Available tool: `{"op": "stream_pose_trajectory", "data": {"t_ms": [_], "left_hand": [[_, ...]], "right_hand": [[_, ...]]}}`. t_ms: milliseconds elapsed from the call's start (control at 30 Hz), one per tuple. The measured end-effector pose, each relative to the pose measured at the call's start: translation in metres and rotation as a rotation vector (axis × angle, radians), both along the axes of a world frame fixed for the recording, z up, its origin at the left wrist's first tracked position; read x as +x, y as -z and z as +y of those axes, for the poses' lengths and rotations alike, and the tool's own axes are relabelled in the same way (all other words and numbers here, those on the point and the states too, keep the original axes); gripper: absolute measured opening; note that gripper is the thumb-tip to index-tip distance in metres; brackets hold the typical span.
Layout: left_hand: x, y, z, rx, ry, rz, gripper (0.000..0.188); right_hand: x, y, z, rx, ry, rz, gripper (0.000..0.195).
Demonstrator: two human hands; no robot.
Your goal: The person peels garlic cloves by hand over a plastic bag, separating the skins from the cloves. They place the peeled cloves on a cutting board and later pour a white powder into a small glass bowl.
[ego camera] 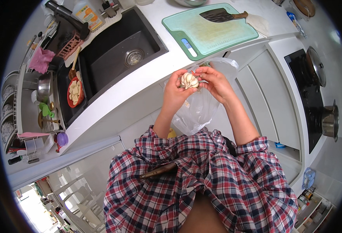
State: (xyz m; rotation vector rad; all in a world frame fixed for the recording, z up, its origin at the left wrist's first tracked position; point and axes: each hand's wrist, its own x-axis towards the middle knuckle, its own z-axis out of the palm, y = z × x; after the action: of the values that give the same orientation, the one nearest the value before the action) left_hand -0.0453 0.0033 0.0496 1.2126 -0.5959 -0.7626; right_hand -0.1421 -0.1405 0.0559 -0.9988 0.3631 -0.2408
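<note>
A head of garlic [189,80] with several cloves showing is held up before the counter's front edge. My left hand [175,91] grips it from the left, thumb below and fingers around its side. At its right side, the fingertips of my right hand [214,83] touch or pinch the bulb; exactly what they pinch is too small to tell. Below and behind both hands hangs a clear plastic bag [198,109], its opening near my right wrist. What supports the bag is hidden.
Above my hands, a green cutting board [214,32] bears a cleaver [221,15], with a cloth [257,24] beside it. Left lie a black sink [115,46] and a red basket [71,100] of pale pieces. At right, a pot [330,121] stands by the black cooktop [301,102].
</note>
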Motion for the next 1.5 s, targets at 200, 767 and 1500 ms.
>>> {"op": "stream_pose_trajectory", "data": {"t_ms": [200,767,1500], "left_hand": [[-0.001,-0.002,-0.004,0.112,-0.018,-0.245,0.053],[-0.007,-0.008,-0.006,0.156,-0.227,-0.789,0.051],[-0.007,0.004,-0.003,-0.042,-0.157,-0.032,0.06]], "right_hand": [[0.006,-0.01,0.01,-0.43,0.082,0.09,0.024],[0.005,-0.007,0.038,-1.02,0.265,0.059,0.027],[0.005,0.0,0.023,-0.646,0.254,0.113,0.031]]}}
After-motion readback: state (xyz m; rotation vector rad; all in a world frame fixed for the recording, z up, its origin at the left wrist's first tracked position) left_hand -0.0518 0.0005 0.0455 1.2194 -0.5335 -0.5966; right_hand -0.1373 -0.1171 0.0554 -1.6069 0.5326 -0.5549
